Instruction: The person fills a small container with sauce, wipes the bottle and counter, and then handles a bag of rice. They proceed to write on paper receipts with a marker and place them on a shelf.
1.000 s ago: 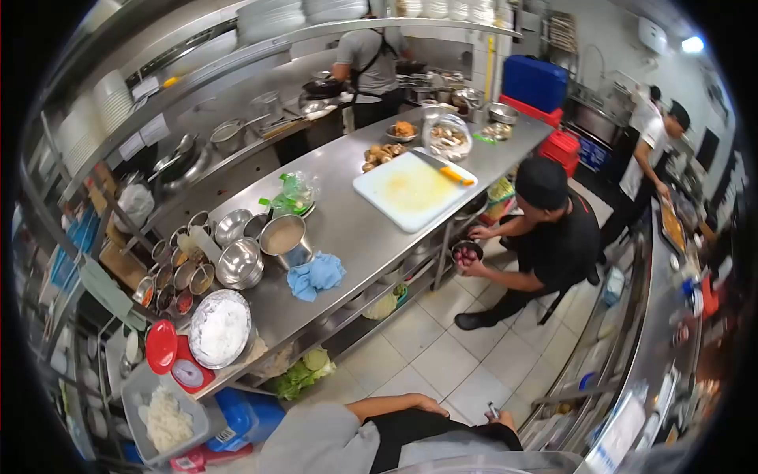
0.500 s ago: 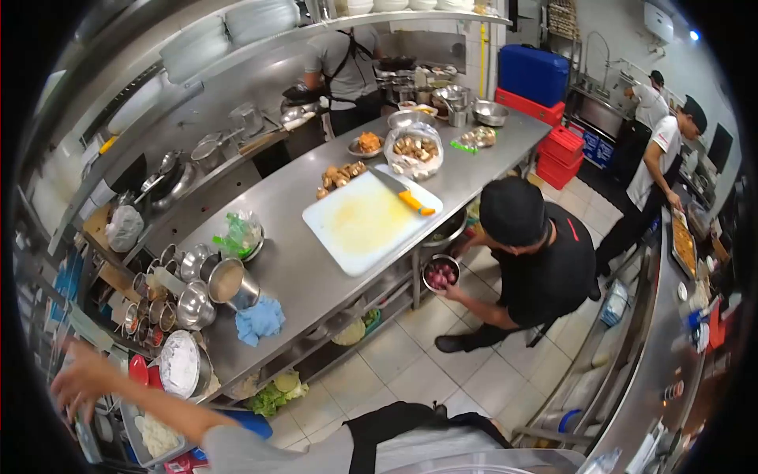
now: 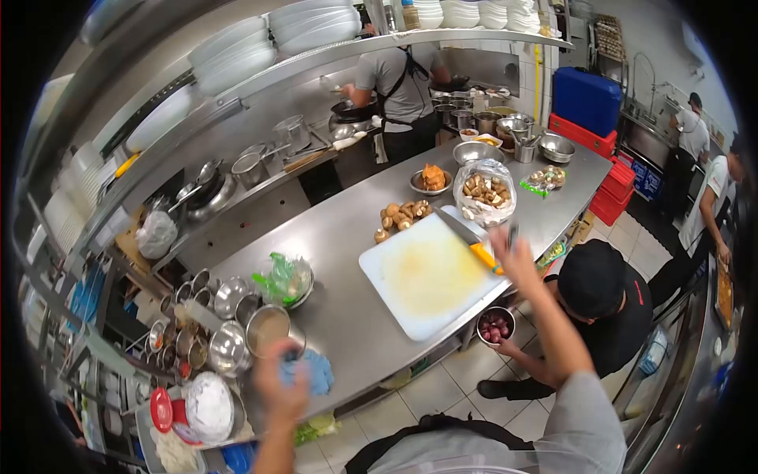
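Note:
My left hand (image 3: 283, 387) is smeared by motion in front of the steel container of brownish liquid (image 3: 268, 328) and the blue cloth (image 3: 317, 373). A small dark patch shows at its fingertips; I cannot tell whether it is something held. Over the board's right edge, my right hand (image 3: 515, 265) has its fingers apart, close by the orange handle of a knife (image 3: 483, 254). That knife lies on the stained white cutting board (image 3: 418, 276). Mushrooms (image 3: 403, 215) lie loose behind the board, and a bag of cut mushrooms (image 3: 485, 193) stands beyond the knife.
Across the counter, a person in black (image 3: 604, 316) holds a bowl of red onions (image 3: 496, 325). Another person (image 3: 399, 79) works at the stove. Steel pots (image 3: 230, 347) crowd the left end, near a tub of white powder (image 3: 210, 404). A plate shelf (image 3: 379, 41) runs overhead.
My left hand has swung in from the far left to the blue cloth. My right hand has come into view over the board. The view has shifted, moving the counter rightward in frame.

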A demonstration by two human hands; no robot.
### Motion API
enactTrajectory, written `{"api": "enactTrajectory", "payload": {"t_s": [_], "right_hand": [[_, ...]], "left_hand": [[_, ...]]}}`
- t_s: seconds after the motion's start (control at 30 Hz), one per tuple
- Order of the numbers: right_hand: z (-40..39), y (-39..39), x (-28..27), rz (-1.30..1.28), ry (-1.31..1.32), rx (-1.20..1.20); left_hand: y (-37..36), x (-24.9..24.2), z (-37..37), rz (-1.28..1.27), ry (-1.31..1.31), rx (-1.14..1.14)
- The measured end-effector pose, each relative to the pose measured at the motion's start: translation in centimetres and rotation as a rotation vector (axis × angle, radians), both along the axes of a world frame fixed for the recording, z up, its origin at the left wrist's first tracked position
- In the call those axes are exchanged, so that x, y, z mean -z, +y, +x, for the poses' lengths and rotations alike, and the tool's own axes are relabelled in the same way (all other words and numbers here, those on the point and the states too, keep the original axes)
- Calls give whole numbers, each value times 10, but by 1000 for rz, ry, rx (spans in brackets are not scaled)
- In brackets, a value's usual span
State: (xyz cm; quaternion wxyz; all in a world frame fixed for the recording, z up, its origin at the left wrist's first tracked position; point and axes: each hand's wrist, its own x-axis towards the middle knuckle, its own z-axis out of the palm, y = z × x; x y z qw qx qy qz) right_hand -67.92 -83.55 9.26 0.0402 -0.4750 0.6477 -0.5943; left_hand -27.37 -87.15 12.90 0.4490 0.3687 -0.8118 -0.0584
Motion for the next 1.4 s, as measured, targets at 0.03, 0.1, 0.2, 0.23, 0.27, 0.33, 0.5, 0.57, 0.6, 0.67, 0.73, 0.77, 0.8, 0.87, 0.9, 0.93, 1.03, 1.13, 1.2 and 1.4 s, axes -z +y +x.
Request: {"api": "enactTrajectory", "payload": {"t_s": [0.03, 0.1, 0.2, 0.23, 0.27, 0.33, 0.5, 0.57, 0.6, 0.67, 0.73, 0.77, 0.8, 0.87, 0.9, 0.93, 1.03, 1.13, 1.2, 1.4], "right_hand": [[-11, -25, -49, 37, 123, 78], [-48, -91, -120, -187, 284, 70], [-122, -189, -202, -326, 314, 156], [-151, -220, -223, -271, 276, 216], [-167, -243, -246, -310, 321, 275], [-192, -279, -277, -362, 368, 328], [-244, -369, -346, -477, 511, 424], [-265, -396, -359, -456, 536, 403], [-276, -407, -365, -442, 619, 434], [-296, -429, -369, -425, 672, 399], [-310, -445, -378, -474, 698, 381], [-316, -451, -382, -481, 717, 391], [-320, -455, -385, -491, 713, 385], [-323, -465, -393, -380, 766, 462], [-319, -466, -399, -402, 763, 458], [-316, -464, -402, -346, 803, 449], [-316, -466, -411, -254, 898, 455], [-311, -471, -415, -420, 453, 293], [-310, -468, -427, -302, 445, 222], [-312, -471, -426, -252, 711, 275]], "left_hand": [[-33, 68, -23, 335, 173, 155], [-66, 165, -63, 654, 256, 142], [-94, 257, -84, 766, 311, 115], [-95, 261, -88, 863, 336, 88], [-96, 266, -91, 960, 361, 61], [-101, 285, -89, 586, 202, -23], [-101, 336, -81, 712, 252, -198], [-111, 320, -96, 750, 234, -272], [-116, 311, -104, 767, 224, -295], [-131, 294, -118, 794, 209, -333], [-144, 283, -131, 805, 197, -346], [-149, 280, -135, 808, 193, -351], [-155, 276, -140, 809, 191, -352], [-165, 271, -147, 803, 187, -353], [-169, 269, -151, 801, 187, -355], [-171, 269, -153, 805, 188, -354], [-178, 268, -159, 812, 186, -353], [-182, 267, -162, 819, 186, -359], [-184, 267, -163, 823, 183, -360], [-187, 270, -167, 832, 189, -358]]}}
